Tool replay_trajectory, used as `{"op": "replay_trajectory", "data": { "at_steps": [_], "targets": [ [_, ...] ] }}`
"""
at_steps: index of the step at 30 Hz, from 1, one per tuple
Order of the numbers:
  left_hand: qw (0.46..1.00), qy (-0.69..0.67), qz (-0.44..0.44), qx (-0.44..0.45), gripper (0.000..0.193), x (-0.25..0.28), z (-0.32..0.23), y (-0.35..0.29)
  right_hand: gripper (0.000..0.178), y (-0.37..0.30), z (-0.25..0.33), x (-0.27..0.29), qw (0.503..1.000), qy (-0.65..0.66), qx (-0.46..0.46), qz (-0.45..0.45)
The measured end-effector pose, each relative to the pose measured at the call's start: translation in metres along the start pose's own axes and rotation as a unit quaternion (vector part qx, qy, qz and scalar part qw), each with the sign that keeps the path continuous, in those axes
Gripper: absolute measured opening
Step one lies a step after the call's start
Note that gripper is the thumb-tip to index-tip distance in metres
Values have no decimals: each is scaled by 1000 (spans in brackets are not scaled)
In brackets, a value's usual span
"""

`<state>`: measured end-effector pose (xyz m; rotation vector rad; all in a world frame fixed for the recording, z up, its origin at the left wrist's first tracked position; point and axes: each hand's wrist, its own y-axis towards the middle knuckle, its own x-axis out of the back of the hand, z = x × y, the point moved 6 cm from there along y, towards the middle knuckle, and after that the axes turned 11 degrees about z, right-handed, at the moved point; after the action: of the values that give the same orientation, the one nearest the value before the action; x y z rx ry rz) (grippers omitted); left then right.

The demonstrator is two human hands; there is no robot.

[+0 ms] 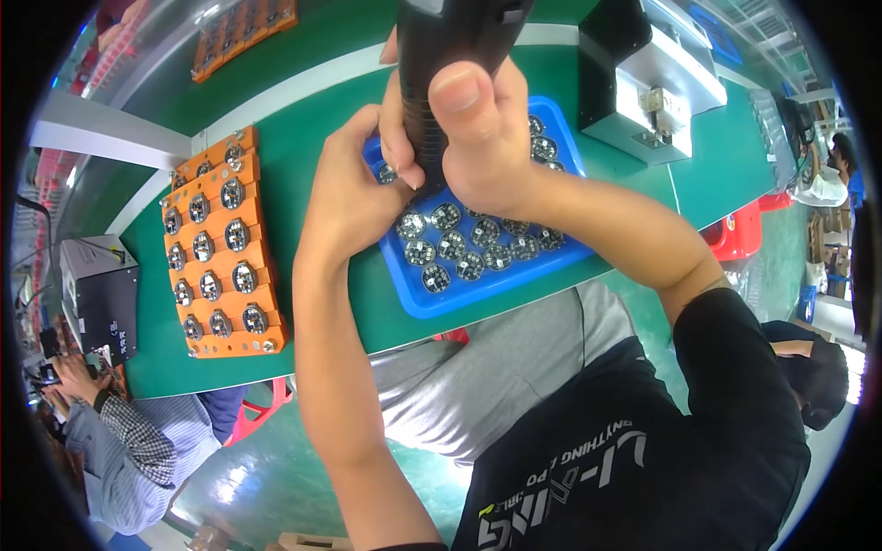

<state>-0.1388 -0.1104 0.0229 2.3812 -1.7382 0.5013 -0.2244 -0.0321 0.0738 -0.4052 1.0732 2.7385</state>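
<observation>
My right hand point(491, 138) is wrapped round a black handheld tool point(427, 92) with a ribbed grip, its thumb lying along the body. The tool's working end is hidden, so its exact kind does not show. Close against its lower end is my left hand point(354, 197), fingers bent and partly covered by the tool; whatever they pinch is out of sight. Both hands are above a blue tray point(427, 303) of small round circuit boards point(451, 244). To the left lies an orange fixture point(220, 289) with rows of similar round boards seated in its recesses.
A black and white machine point(643, 87) stands on the green table point(354, 317) at right. A dark box-shaped device point(99, 298) is at far left, near a co-worker's hands point(78, 378). Another orange fixture point(243, 35) lies beyond a white frame bar point(294, 78). Red stools flank the table.
</observation>
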Motion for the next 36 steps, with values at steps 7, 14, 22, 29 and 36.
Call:
{"op": "replay_trajectory", "data": {
  "at_steps": [7,14,22,29,36],
  "targets": [
    [1000,4,3,6,41,-2,3,3,69,-4,9,1,994,-105,-29,23],
    [999,-31,0,-16,48,-2,7,0,43,-8,90,49,982,-97,16,-159],
    [1000,-24,-9,-2,44,-7,0,2,63,-17,197,115,972,102,210,-20],
    [1000,-11,-1,-29,40,-3,1,1,54,-32,185,145,972,71,224,-6],
    [997,-77,4,-30,34,10,12,3,61,-56,206,145,903,-341,-2,-262]
  ]
}}
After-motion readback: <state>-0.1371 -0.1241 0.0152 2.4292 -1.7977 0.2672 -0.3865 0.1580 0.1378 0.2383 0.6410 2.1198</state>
